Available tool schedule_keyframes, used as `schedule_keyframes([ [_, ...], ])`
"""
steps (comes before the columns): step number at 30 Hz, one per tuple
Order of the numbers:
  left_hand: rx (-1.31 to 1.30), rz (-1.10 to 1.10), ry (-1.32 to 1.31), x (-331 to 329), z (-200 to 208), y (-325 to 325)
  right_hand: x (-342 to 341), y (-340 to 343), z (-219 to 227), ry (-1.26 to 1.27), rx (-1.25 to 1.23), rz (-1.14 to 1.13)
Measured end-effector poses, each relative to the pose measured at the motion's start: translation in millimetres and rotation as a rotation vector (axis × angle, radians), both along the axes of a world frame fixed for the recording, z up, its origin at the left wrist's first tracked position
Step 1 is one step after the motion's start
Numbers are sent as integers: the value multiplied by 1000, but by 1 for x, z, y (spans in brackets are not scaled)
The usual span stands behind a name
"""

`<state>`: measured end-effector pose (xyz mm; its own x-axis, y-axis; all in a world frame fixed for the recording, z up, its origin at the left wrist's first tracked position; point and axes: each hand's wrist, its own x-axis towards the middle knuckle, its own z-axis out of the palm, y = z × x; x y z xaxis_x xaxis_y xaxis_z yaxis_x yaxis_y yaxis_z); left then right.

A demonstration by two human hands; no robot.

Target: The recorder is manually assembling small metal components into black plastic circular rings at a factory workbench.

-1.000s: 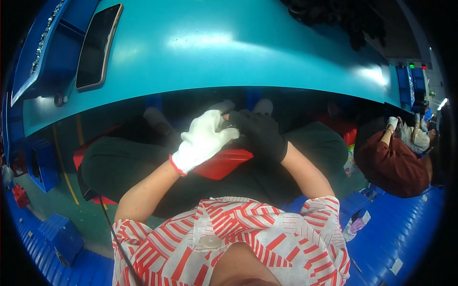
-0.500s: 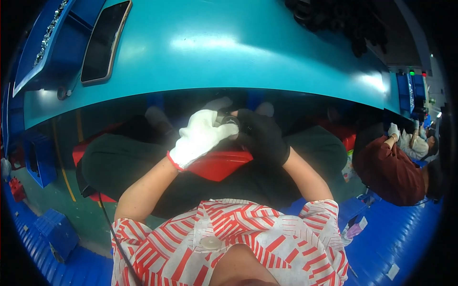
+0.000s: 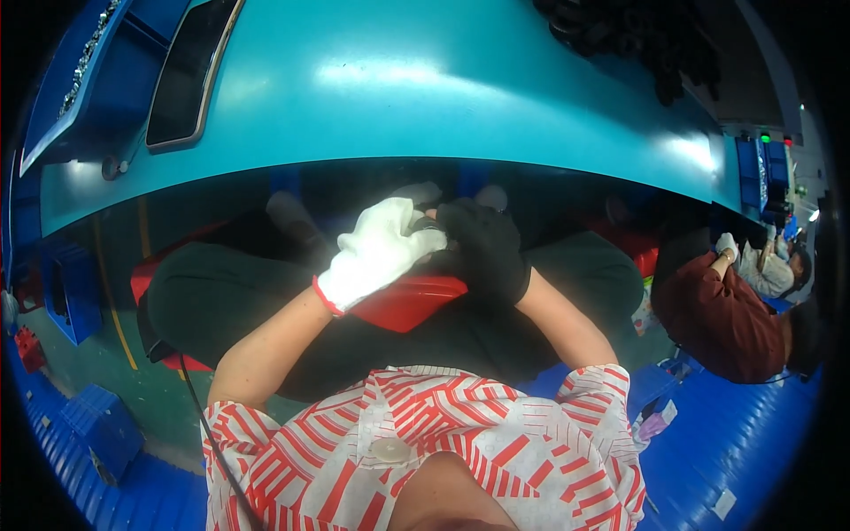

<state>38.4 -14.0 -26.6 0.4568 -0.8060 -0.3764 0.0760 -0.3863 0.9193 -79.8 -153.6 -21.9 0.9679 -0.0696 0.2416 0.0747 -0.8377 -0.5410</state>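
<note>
Glossy teal table (image 3: pixel 354 115) spread beyond the lap, bearing a flat, smooth phone (image 3: pixel 188 80) and a lumpy dark heap (image 3: pixel 637 44). Just short of its near edge, the left hand (image 3: pixel 376 243), in a soft white glove with a red hem, curled thumb and fingers around a small dark part (image 3: pixel 427 227). Against it sat the right hand (image 3: pixel 487 248), black-gloved; whether that one gripped, I couldn't tell. Good handling asked for a steady left pinch, light right fingers and level wrists, since fabric might slip.
</note>
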Motion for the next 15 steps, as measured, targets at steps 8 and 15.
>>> schedule_keyframes([
  [8, 125, -43, 48, 7, 14, 4, -1, -1, -4, 45, 289, -104],
  [15, -14, 67, 218, -2, 4, 4, 0, -5, 6, 89, 186, -48],
])
